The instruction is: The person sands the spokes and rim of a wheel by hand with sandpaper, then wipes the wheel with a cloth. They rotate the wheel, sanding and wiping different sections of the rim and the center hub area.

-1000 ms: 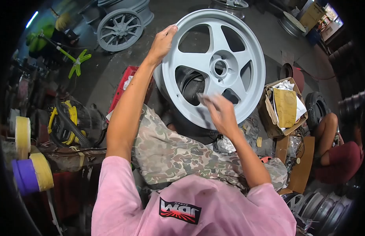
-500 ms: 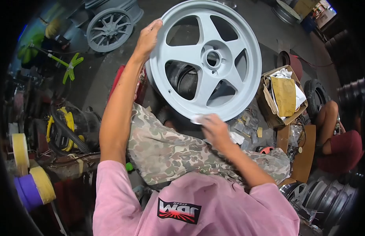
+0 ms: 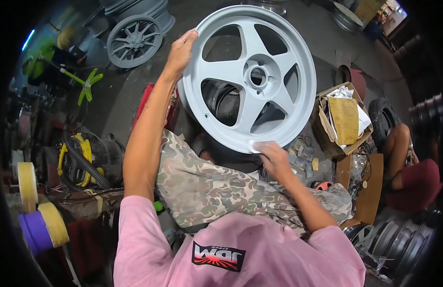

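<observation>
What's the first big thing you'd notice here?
The big pale five-spoke wheel standing in the middle. The left hand steadies its upper rim, while the right hand presses a small white pad against its lower rim. A darker grey wheel lies on the floor, upper left.

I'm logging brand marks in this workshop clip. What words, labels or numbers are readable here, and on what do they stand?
"war": white letters on a black and red patch on the pink shirt.
Small print above "war" on that patch: too small to read.
Grey wheel, held by the left hand and right hand: no markings visible.
Cardboard box and papers in it: no legible text.
</observation>
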